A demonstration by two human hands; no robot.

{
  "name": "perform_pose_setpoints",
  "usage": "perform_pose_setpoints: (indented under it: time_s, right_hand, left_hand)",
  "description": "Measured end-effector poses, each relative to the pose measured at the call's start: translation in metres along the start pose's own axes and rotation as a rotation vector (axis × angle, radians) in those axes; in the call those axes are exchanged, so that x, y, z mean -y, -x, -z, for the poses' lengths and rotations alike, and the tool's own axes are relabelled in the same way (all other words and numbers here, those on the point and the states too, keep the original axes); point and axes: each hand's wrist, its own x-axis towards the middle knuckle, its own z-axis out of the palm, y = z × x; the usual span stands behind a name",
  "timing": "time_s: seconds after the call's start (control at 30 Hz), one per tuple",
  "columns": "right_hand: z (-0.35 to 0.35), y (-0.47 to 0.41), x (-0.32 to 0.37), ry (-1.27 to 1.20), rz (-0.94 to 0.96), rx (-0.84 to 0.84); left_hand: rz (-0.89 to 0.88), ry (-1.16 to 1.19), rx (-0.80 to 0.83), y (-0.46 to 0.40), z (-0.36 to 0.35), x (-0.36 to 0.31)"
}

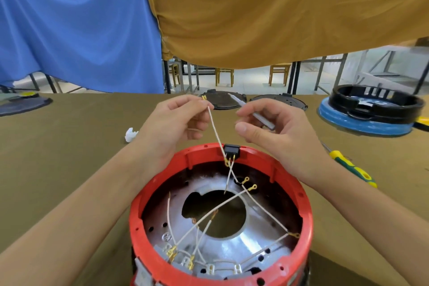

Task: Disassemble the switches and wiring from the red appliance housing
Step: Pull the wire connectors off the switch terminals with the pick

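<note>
Left grip (176, 121) pinching the wire (214, 127) near its loose end, long axis down-right to the black switch (231, 150), right hand (271, 127) nearer, holding white sleeve (253, 111).

Glossy red plastic housing (299, 183), shiny metal plate (250, 237), matt cloth table (69, 146)
</note>
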Motion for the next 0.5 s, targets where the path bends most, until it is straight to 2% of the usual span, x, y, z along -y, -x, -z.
perform_pose_setpoints:
  time_s: [0.17,0.3,0.4,0.5]
  right_hand:
    - [-0.012,0.002,0.009,0.075,-0.021,0.049]
    - [-0.009,0.002,0.007,0.042,-0.047,-0.016]
    - [0.002,-0.003,0.001,0.153,-0.096,-0.130]
    - [0.030,-0.008,-0.016,0.372,-0.224,-0.219]
  left_hand:
    - [0.055,0.120,0.012,0.006,-0.009,0.000]
    - [0.052,0.017,0.061,0.006,-0.010,0.005]
    - [-0.115,-0.425,0.105,0.004,-0.004,0.009]
    - [-0.215,-1.024,0.283,0.002,0.006,0.016]
